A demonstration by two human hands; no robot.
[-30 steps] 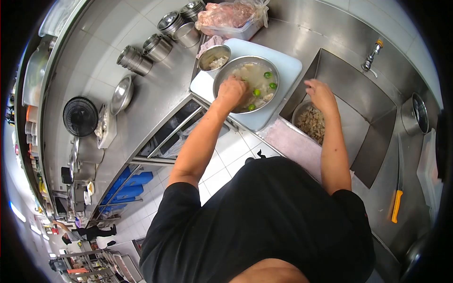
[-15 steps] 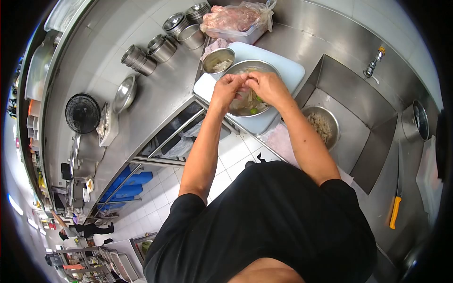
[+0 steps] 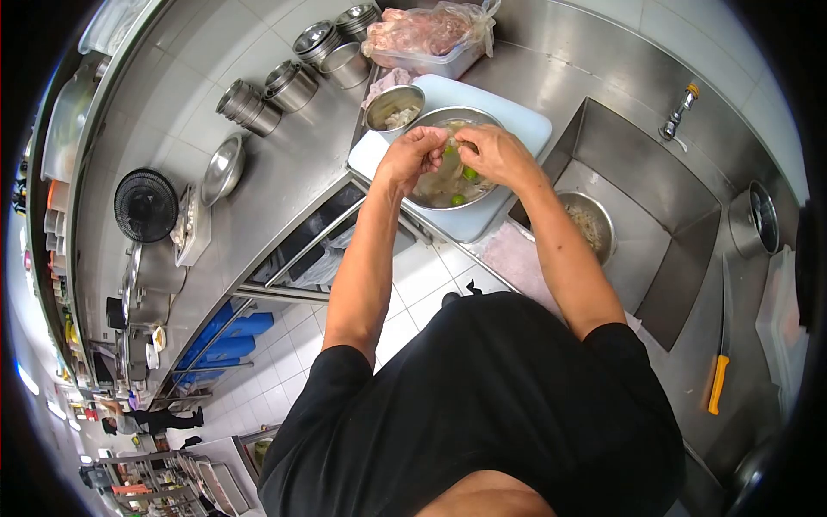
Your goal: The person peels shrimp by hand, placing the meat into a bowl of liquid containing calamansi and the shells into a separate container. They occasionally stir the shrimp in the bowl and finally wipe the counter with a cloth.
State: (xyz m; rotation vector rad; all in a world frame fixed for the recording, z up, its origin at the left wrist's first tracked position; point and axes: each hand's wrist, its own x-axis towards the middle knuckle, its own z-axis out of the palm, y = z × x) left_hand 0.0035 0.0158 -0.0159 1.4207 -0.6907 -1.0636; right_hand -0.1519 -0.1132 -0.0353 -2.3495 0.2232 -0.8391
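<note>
Over a large steel bowl (image 3: 428, 200) of cloudy water, pale meat pieces and green limes, my left hand (image 3: 408, 158) and my right hand (image 3: 489, 153) meet. Both pinch one pale piece of meat (image 3: 454, 143) between their fingertips, just above the water. The bowl stands on a white cutting board (image 3: 508, 118). A small steel bowl (image 3: 394, 105) with pale bits sits at the board's far left corner. In the sink (image 3: 655, 164) to the right lies another steel bowl (image 3: 590, 226) holding brownish scraps.
A bagged tub of raw meat (image 3: 422, 34) stands behind the board. Several steel canisters (image 3: 289, 82) line the wall, with an upturned bowl (image 3: 222, 168) and a small fan (image 3: 145, 205) further left. A yellow-handled knife (image 3: 718, 366) lies right of the sink, below a steel pot (image 3: 762, 215).
A second ago my right hand was over the bowl in the sink and my left was in the big bowl. The right came across, and both now work one piece together.
</note>
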